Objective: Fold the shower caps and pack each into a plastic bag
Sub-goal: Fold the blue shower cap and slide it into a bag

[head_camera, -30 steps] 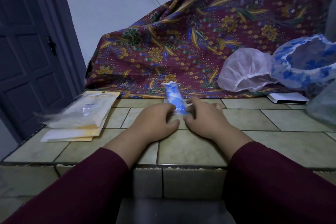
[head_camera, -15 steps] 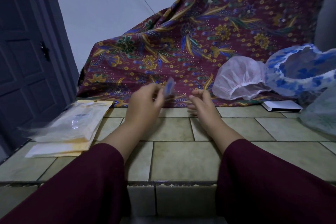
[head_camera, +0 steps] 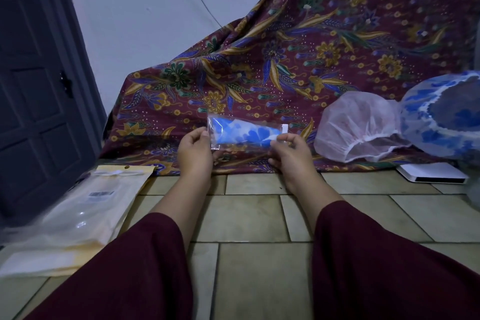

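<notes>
Holding item: clear plastic bag [head_camera: 246, 132] containing folded blue shower cap [head_camera: 242, 134], pinched at ends by left hand [head_camera: 194, 150] and right hand [head_camera: 291, 153], above tiled counter [head_camera: 254, 218].

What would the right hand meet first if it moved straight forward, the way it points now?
Probably the patterned cloth draped behind the bagged shower cap that the right hand pinches; depth is unclear.

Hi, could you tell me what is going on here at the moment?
A person is packing shower caps. Both hands hold a folded blue shower cap inside a clear plastic bag above the tiled surface: the left hand pinches one end, the right hand the other. A pink cap and a blue patterned cap lie unfolded to the right.
</notes>
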